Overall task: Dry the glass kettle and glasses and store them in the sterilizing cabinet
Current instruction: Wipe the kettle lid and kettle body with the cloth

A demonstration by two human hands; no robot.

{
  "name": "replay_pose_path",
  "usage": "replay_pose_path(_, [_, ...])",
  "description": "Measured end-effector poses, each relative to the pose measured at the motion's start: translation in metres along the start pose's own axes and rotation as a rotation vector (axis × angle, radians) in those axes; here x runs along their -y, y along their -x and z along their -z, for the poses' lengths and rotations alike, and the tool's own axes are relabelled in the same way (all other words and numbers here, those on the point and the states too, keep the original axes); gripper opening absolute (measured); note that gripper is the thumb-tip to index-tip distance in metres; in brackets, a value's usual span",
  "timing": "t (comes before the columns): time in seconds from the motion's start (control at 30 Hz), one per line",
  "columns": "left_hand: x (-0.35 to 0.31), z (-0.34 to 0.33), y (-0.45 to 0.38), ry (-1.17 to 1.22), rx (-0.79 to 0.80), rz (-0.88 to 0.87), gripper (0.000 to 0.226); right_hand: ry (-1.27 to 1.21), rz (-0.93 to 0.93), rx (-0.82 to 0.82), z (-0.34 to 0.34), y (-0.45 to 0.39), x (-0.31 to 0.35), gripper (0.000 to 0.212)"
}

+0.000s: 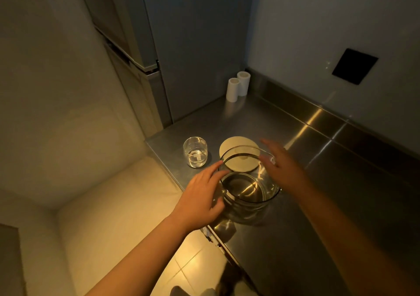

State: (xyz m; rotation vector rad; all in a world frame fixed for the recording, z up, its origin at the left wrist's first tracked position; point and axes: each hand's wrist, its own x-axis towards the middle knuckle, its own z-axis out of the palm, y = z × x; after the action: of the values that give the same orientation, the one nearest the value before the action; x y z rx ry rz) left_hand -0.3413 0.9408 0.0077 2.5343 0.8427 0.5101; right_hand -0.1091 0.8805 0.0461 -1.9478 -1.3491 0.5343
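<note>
Reaching for glass kettle (248, 189) — my left hand (200, 201) touching its wall, right hand (280, 166) beside it, both open. Glass (195, 152) behind kettle untouched; drying, storing all left.

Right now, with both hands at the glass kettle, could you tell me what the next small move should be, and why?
Probably close both hands on the kettle and lift it. The left hand already lies against its left wall, while the right hand is open by the rim on the far side. The kettle stands on the counter, with no cloth in view.
</note>
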Motion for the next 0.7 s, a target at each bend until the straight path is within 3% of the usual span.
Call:
replay_pose_path(0.2, [0.012, 0.014, 0.0, -0.059, 0.071, -0.146, 0.056, 0.425, 0.028, 0.191, -0.033, -0.015, 0.027, 0.052])
replay_pose_path(0.33, [0.032, 0.028, -0.007, -0.097, 0.162, -0.295, 0.06, 0.398, -0.068, 0.06, -0.04, -0.02, 0.041, 0.04])
replay_pose_path(0.47, [0.056, 0.048, -0.019, -0.113, 0.221, -0.388, 0.065, 0.593, -0.193, 0.02, -0.056, -0.039, 0.071, 0.028])
replay_pose_path(0.57, [0.095, 0.086, -0.032, -0.126, 0.169, -0.381, 0.065, 0.536, -0.199, -0.03, -0.084, -0.062, 0.108, 0.032])
replay_pose_path(0.7, [0.168, 0.157, -0.061, -0.177, 0.091, -0.285, 0.067, 0.492, -0.049, -0.077, -0.133, -0.106, 0.168, 0.047])
